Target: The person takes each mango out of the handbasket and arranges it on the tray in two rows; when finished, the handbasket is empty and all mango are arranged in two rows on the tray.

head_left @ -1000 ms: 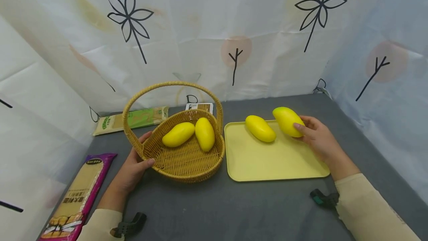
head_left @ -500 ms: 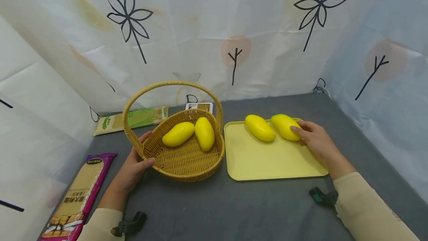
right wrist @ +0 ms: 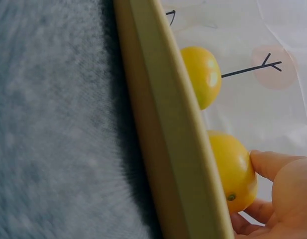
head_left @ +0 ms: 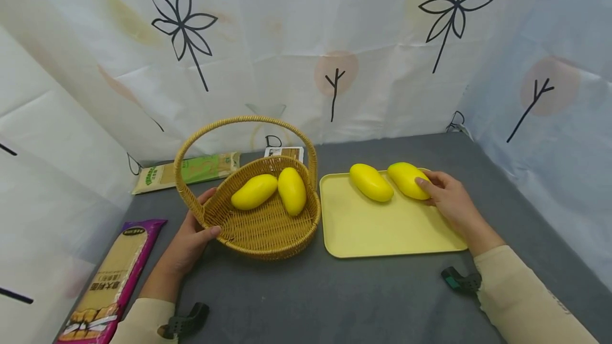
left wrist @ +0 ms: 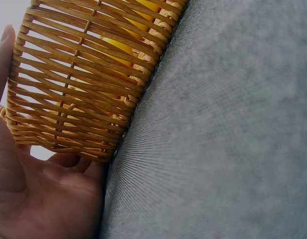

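Note:
My left hand (head_left: 193, 238) grips the left side of a wicker basket (head_left: 268, 235), thumb over the rim and fingers behind it. Inside the basket lie two mangoes, one on its side (head_left: 254, 192) and one more upright (head_left: 292, 191). On the right, my right hand (head_left: 449, 198) holds a yellow mango (head_left: 407, 180) at the back of a pale yellow tray (head_left: 382, 232), thumb on its near side. Another mango (head_left: 371, 182) lies just left of it on the tray. In the right wrist view, the tray's side (right wrist: 168, 124) hides the lower parts of both mangoes.
A purple-edged pasta pack (head_left: 115, 280) lies at the left. Behind the basket are a green and tan packet (head_left: 191, 170) and a small white-edged card or pack (head_left: 285, 153). A patterned white curtain (head_left: 287, 57) encloses the grey table (head_left: 306, 301).
My right hand has lowered the mango onto the back of the tray, beside the other one, and still holds it. My left hand and the basket have stayed in place.

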`<state>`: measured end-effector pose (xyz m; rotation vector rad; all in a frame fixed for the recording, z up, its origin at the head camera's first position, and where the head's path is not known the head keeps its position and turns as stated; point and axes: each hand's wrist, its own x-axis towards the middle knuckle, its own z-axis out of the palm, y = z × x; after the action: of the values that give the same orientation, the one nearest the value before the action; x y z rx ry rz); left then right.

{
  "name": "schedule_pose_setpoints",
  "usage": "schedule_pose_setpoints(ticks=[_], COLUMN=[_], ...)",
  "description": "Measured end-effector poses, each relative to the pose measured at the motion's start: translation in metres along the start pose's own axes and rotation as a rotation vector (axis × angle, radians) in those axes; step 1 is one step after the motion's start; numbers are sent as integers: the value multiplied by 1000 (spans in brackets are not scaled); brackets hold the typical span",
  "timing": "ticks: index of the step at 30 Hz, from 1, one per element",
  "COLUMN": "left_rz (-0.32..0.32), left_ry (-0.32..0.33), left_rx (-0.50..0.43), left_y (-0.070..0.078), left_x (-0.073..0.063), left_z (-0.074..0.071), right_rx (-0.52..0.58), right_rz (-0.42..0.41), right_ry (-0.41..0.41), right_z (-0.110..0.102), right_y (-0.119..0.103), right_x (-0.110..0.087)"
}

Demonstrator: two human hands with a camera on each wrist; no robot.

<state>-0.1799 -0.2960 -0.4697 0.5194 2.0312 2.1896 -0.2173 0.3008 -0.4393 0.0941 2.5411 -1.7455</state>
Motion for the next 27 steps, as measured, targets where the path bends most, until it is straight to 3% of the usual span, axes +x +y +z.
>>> schedule_pose_setpoints(ticks=[11,21,27], left_rz=[-3,-2,-3], left_ry=[-8,-9,-6], left_rx=[19,18,23], left_y=[0,1,0], left_x=[-1,1,1], left_z=[-1,-1,-2], right_rx=[-30,-140,-159], right_rz=[6,17,27], right_ry=[-36,29,23], right_z=[0,2,4], right_y=[-1,-1,-3], right_x=[-1,-2,0])
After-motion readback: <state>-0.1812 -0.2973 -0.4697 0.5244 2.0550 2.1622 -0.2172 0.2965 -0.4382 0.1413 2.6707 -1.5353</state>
